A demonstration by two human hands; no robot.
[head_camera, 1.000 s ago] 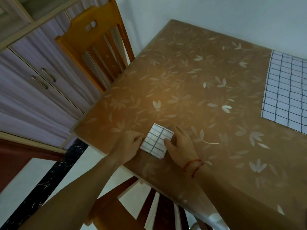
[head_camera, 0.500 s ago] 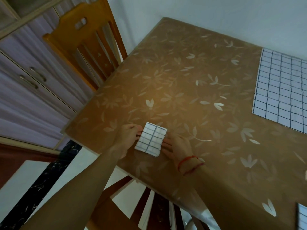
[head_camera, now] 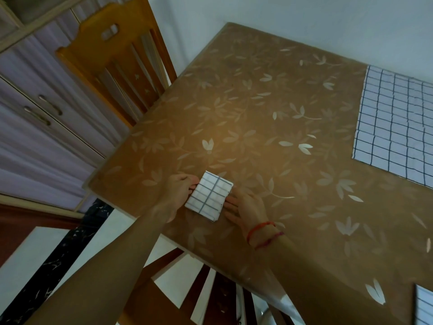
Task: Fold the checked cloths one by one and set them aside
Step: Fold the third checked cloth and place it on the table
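Along the wall, entries by size, largest first.

1. Bench (head_camera: 257,113): brown cover with a pale leaf pattern; carries all the cloths.
2. Cabinet (head_camera: 35,118): pale doors with metal handles, beyond the bench's left edge.
3. Wooden chair (head_camera: 112,55): slatted back, drawn up to the left edge at the far end.
4. Spread checked cloth (head_camera: 398,127): white with a dark grid, lying flat and unfolded toward the far right corner, running out of view. Judged as left to fold.
5. Left grip (head_camera: 178,191): a bare hand, fingers bent, tips meeting the left side of item 7. Whether they pinch it or only touch it cannot be told.
6. Right grip (head_camera: 248,205): a bare hand lying flat on the bench, fingers straight, tips against the right side of item 7; it holds nothing.
7. Folded checked cloth (head_camera: 209,198): a small layered packet between the two grips, just inside the near edge by the near left corner. Folding looks complete; setting aside not yet done.
8. Cloth corner (head_camera: 424,306): checked, at the near right, mostly cut off; folded or not, unclear.
9. Red thread bracelet (head_camera: 260,227): on the right wrist.
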